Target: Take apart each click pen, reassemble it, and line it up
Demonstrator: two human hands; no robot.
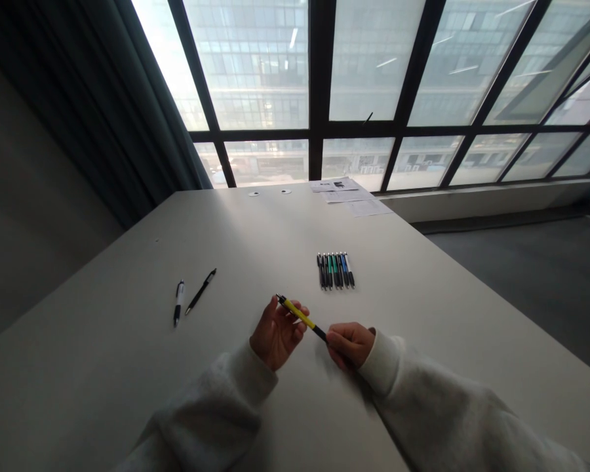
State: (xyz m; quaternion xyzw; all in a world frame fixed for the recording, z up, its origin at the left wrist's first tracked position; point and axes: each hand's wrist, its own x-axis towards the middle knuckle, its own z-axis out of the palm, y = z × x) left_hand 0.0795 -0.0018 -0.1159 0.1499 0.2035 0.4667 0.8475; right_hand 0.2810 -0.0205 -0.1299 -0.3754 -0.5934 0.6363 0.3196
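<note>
Above the table, a yellow pen (297,311) with a black grip slants down to the right between my two hands. My right hand (350,343) is closed, pinching the pen by its dark lower end. At the upper end, the thumb of my left hand (278,335) touches the clicker, and its half-curled fingers lie behind the yellow barrel. Beyond my right hand, a row of several pens (335,271), black, green, blue and white, lies side by side. To the left lie a white pen (179,303) with a black grip and a black pen (201,291).
The white table (255,242) reaches to the window (270,78). Printed papers (341,190) lie at its far right corner. Two small round fittings (286,191) sit near the far edge. A dark curtain (118,98) hangs at the left.
</note>
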